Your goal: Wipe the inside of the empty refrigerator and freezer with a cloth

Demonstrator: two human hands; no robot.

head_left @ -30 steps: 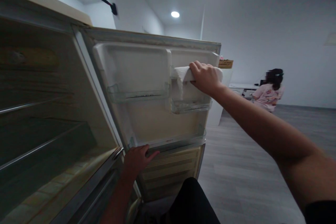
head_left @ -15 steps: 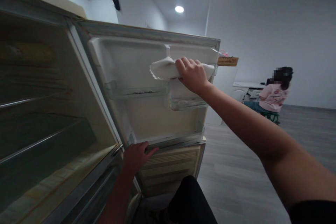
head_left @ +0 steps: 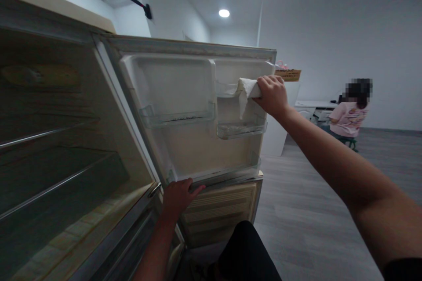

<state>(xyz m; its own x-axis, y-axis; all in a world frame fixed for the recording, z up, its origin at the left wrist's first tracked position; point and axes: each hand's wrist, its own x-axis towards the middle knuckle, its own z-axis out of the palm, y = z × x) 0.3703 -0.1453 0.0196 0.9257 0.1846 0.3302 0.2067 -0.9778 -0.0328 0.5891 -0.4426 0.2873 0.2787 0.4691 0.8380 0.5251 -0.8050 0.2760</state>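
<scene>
My right hand (head_left: 272, 94) is closed around a white cloth (head_left: 249, 88) at the outer side of an open fridge door (head_left: 189, 145). One corner of the cloth hangs down over the small upper right door bin (head_left: 240, 131). At the bottom of the same door, my left hand (head_left: 180, 195) rests against the long clear lower bin (head_left: 227, 174), its thumb stretched out to the right and its other fingers partly hidden. Another clear bin (head_left: 178, 117) sits at the upper left of the door.
To the left is the fridge interior with glass shelves (head_left: 59, 184). Below the upper door hangs a second open door (head_left: 224, 206). A seated person in a pink shirt (head_left: 349, 118) is by a white desk (head_left: 313, 104) at the right. A cardboard box (head_left: 290, 74) stands behind the door.
My right hand has moved right with the cloth, toward the door's outer edge, and the cloth now droops. My left hand stays at the lower bin. The view has shifted slightly.
</scene>
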